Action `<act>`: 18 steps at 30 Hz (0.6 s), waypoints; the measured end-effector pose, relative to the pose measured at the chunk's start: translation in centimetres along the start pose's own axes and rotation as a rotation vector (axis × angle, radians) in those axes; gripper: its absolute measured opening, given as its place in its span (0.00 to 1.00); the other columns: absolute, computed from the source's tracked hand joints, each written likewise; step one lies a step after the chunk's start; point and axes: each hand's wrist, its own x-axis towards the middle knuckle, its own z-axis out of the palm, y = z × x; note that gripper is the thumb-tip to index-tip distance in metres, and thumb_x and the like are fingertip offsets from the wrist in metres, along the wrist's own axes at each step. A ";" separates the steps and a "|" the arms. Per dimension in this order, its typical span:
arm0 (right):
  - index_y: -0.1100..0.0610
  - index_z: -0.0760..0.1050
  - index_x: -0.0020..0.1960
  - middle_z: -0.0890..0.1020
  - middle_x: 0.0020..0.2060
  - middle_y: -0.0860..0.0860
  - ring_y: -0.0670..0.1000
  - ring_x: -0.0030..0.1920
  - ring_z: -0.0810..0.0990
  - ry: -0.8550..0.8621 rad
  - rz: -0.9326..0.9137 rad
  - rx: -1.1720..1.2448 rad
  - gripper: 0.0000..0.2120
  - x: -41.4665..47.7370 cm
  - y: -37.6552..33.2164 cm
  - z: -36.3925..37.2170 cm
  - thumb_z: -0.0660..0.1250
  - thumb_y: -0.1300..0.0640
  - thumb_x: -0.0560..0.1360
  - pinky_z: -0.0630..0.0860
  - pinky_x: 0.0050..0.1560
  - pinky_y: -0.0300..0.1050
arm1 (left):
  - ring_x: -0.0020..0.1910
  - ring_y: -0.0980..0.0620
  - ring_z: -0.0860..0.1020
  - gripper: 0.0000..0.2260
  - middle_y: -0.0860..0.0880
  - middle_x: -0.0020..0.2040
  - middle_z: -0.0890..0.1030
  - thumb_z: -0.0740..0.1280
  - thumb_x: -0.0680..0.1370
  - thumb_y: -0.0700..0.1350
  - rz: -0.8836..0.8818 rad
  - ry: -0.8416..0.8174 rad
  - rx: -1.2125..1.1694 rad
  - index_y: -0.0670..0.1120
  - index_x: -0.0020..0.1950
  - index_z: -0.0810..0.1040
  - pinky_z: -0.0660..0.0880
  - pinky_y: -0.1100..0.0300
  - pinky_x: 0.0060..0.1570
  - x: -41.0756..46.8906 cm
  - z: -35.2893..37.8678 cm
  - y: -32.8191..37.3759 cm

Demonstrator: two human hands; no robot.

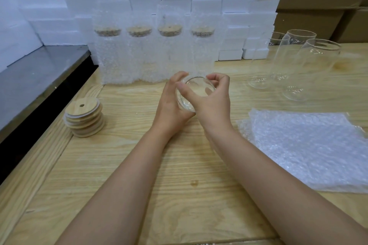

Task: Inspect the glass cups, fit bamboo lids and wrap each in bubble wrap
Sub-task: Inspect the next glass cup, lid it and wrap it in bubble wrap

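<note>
We are holding a clear glass cup (196,90) over the middle of the pale wooden counter (139,165), its mouth tipped toward us. Our left grip (169,103) is curling round its side, and our right grip (211,101) is pinching its rim. A stack of round bamboo lids (84,117) is sitting at left and a flat bubble-wrap sheet (302,145) at right, with four wrapped, lidded cups (155,49) standing behind.

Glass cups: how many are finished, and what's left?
Done: four wrapped cups with lids at the back. In hand: left hand and right hand hold one bare cup, no lid. Left: at least three empty cups at right; lid stack and bubble wrap wait.
</note>
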 end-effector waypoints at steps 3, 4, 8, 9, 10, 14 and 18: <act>0.48 0.63 0.59 0.70 0.55 0.42 0.42 0.56 0.70 -0.054 -0.055 -0.077 0.34 -0.2 0.0 0.1 0.80 0.47 0.62 0.67 0.53 0.32 | 0.63 0.55 0.72 0.35 0.54 0.65 0.71 0.77 0.66 0.44 0.010 0.021 0.014 0.57 0.66 0.61 0.65 0.75 0.59 0.1 0.0 -0.1; 0.47 0.62 0.59 0.70 0.57 0.43 0.42 0.58 0.70 -0.070 -0.080 -0.100 0.35 -0.3 0.1 0.1 0.80 0.48 0.62 0.68 0.55 0.32 | 0.63 0.54 0.73 0.35 0.53 0.65 0.71 0.77 0.66 0.44 0.002 0.025 0.022 0.58 0.65 0.60 0.66 0.74 0.58 0.1 -0.1 0.0; 0.46 0.63 0.65 0.72 0.63 0.42 0.44 0.64 0.71 -0.137 -0.177 -0.155 0.37 -0.4 0.9 0.0 0.80 0.50 0.63 0.70 0.65 0.41 | 0.58 0.55 0.75 0.34 0.50 0.63 0.74 0.74 0.65 0.51 -0.096 0.037 -0.003 0.67 0.61 0.56 0.71 0.64 0.56 0.2 -0.3 0.2; 0.46 0.63 0.66 0.72 0.63 0.42 0.43 0.64 0.71 -0.155 -0.197 -0.144 0.38 -0.4 1.1 -0.1 0.80 0.51 0.63 0.70 0.65 0.42 | 0.58 0.55 0.75 0.35 0.51 0.64 0.73 0.75 0.65 0.51 -0.107 0.041 -0.008 0.69 0.60 0.56 0.71 0.64 0.56 0.2 -0.4 0.2; 0.45 0.64 0.67 0.72 0.64 0.41 0.42 0.65 0.71 -0.173 -0.208 -0.109 0.38 -0.4 1.4 -0.3 0.79 0.52 0.64 0.70 0.66 0.43 | 0.59 0.55 0.74 0.36 0.53 0.64 0.73 0.77 0.66 0.50 -0.107 0.041 -0.010 0.71 0.59 0.56 0.70 0.65 0.56 0.2 -0.4 0.1; 0.40 0.65 0.70 0.70 0.67 0.35 0.35 0.68 0.67 -0.272 -0.189 0.045 0.39 -0.2 2.4 -1.0 0.78 0.53 0.64 0.65 0.68 0.35 | 0.62 0.60 0.73 0.39 0.59 0.65 0.72 0.80 0.64 0.45 -0.139 0.032 -0.042 0.72 0.60 0.58 0.69 0.70 0.57 0.4 -0.5 -0.4; 0.40 0.65 0.70 0.71 0.71 0.45 0.40 0.71 0.66 -0.351 -0.175 0.182 0.37 0.3 2.7 -1.4 0.76 0.59 0.67 0.61 0.74 0.43 | 0.55 0.79 0.68 0.41 0.82 0.55 0.65 0.79 0.61 0.52 -0.147 0.035 -0.098 0.52 0.70 0.64 0.64 0.82 0.49 0.6 -0.5 -0.5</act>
